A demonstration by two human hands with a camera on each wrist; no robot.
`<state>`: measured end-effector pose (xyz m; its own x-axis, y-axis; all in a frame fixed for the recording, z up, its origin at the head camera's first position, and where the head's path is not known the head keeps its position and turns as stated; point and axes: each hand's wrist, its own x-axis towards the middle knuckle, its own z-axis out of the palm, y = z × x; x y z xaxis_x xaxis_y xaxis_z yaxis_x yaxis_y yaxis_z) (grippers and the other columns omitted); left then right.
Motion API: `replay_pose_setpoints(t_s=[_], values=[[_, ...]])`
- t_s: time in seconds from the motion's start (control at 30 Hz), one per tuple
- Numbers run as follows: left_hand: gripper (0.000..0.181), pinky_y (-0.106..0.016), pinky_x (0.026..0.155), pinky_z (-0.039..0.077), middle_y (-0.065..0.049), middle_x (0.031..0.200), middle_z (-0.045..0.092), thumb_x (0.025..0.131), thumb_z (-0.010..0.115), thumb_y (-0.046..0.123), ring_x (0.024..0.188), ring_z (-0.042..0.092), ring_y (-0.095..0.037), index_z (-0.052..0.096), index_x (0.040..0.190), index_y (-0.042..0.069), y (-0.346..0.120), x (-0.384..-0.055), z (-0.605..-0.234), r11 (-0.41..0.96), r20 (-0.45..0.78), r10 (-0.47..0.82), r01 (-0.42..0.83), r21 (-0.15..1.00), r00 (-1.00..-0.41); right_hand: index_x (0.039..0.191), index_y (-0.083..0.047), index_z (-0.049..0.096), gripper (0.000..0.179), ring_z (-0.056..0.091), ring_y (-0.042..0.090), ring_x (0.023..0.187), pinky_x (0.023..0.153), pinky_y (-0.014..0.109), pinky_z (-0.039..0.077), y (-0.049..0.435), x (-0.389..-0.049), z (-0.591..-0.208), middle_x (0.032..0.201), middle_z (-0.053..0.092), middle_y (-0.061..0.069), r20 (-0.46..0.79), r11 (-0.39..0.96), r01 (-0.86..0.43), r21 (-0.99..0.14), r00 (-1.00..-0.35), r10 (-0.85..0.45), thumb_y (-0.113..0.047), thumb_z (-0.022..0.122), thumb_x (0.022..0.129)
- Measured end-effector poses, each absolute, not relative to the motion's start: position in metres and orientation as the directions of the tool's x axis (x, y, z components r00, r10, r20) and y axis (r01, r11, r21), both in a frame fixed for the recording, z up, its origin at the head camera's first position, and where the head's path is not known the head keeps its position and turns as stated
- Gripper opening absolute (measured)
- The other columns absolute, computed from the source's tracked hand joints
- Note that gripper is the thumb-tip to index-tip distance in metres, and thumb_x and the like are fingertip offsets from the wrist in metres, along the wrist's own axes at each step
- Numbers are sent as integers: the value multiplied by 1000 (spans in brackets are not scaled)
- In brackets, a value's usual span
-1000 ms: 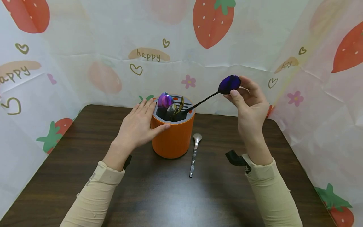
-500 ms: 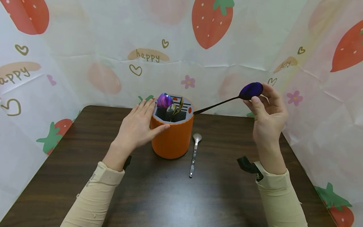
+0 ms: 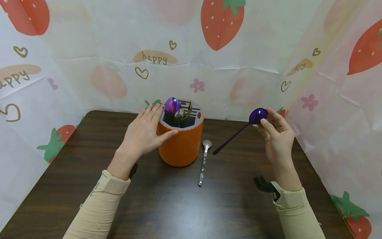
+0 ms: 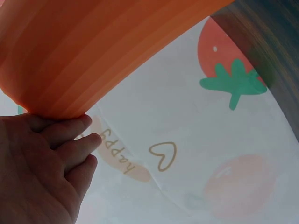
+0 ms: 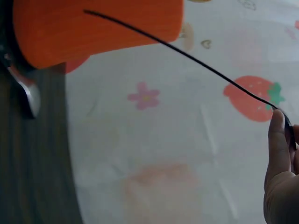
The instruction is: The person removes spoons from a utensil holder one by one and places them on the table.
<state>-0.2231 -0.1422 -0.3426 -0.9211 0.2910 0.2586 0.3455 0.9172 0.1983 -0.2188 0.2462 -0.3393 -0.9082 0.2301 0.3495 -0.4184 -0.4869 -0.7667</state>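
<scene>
My right hand (image 3: 277, 136) pinches a dark purple spoon (image 3: 258, 116) by its bowl, the long thin handle slanting down and left above the table. In the right wrist view, that handle (image 5: 187, 56) crosses in front of the orange utensil holder (image 5: 103, 28). My left hand (image 3: 144, 132) rests with straight fingers against the left rim and side of the orange holder (image 3: 180, 149). Several spoons stand bowl up in the holder: a shiny purple-blue spoon (image 3: 172, 105), a silver spoon (image 3: 179, 114) and a gold one (image 3: 188, 111). Their handles are hidden inside.
A small silver spoon with a patterned handle (image 3: 203, 167) lies on the dark wooden table (image 3: 167, 205), just right of the holder. Behind and beside the table hangs a white cloth (image 3: 119, 33) printed with strawberries, hearts and flowers.
My right hand has drawn the purple spoon out of the holder, moving right and then down; its handle now hangs outside, right of the small silver spoon. My left hand stays on the holder.
</scene>
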Motion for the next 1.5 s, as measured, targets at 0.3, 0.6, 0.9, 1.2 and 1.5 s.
replay_pose_setpoints(t_s=[0.3,0.6,0.9,1.2,1.5], values=[[109,-50,129,14,-14,172,23,93,44,83,159,17,-34,22,166,5,-143,-222,-343,914,267,290,348,206,-919,118,-5,76,26,69,15,87,80,26,63,254,-238,-382,107,61,8,90,-426,-112,-898,-993,73,7,68,97],[109,-50,129,15,-14,172,23,93,44,83,159,18,-34,22,166,5,-143,-222,-343,914,268,290,349,206,-919,128,-2,70,29,70,14,90,90,26,60,249,-260,-417,122,61,8,-126,-314,128,-941,-992,-28,1,65,100],[109,-50,130,14,-13,172,21,93,41,84,159,16,-34,20,167,6,-143,-222,-343,915,255,291,346,207,-922,151,15,40,52,69,11,92,90,24,60,238,-282,-444,130,56,10,-185,-198,201,-959,-978,-96,4,57,104],[110,-50,130,14,-14,172,23,93,42,83,159,17,-35,21,166,5,-144,-222,-342,917,258,290,344,202,-922,151,15,41,48,69,10,96,91,26,60,228,-300,-456,150,43,28,-211,-114,234,-966,-961,-180,7,52,105],[110,-49,130,12,-13,172,21,93,41,84,160,14,-33,19,167,6,-144,-221,-343,918,246,288,340,204,-925,149,19,40,47,70,12,99,95,27,58,222,-313,-469,153,38,35,-251,-75,271,-960,-945,-209,10,50,104]])
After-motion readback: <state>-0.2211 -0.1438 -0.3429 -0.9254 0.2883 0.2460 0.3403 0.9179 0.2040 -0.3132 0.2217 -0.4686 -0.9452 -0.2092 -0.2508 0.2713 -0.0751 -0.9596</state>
